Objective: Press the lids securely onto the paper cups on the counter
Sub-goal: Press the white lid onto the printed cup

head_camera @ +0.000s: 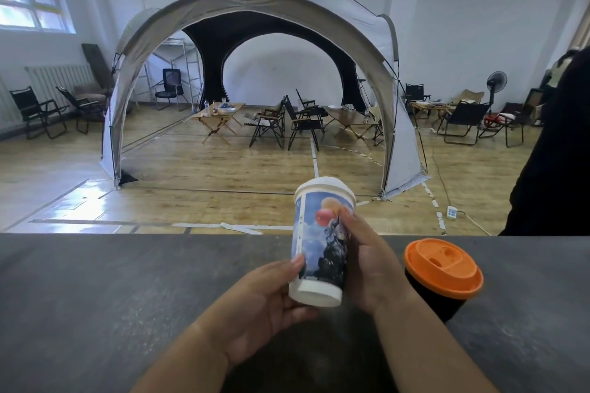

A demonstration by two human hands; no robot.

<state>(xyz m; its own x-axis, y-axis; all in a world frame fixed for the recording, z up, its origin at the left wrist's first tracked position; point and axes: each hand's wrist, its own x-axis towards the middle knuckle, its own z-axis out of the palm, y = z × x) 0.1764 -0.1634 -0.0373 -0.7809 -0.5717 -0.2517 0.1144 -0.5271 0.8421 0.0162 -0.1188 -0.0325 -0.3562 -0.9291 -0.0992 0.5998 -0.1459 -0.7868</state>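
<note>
Left grip (265,297) curled round base of printed cup (314,246), thumb on its side. Right grip (370,265) clasps other side, fingertip near rim. Cup held tilted above desk (95,297), white lid (325,189) on; seating too blurred to judge. Black cup (447,305), orange lid (443,268), stands on desk just right, body partly hidden behind right wrist.

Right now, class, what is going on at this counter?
A person holds a printed paper cup tilted, off the grey counter: the left hand grips its base, the right hand its side. Its white lid is on. A black cup with an orange lid stands to the right.
</note>
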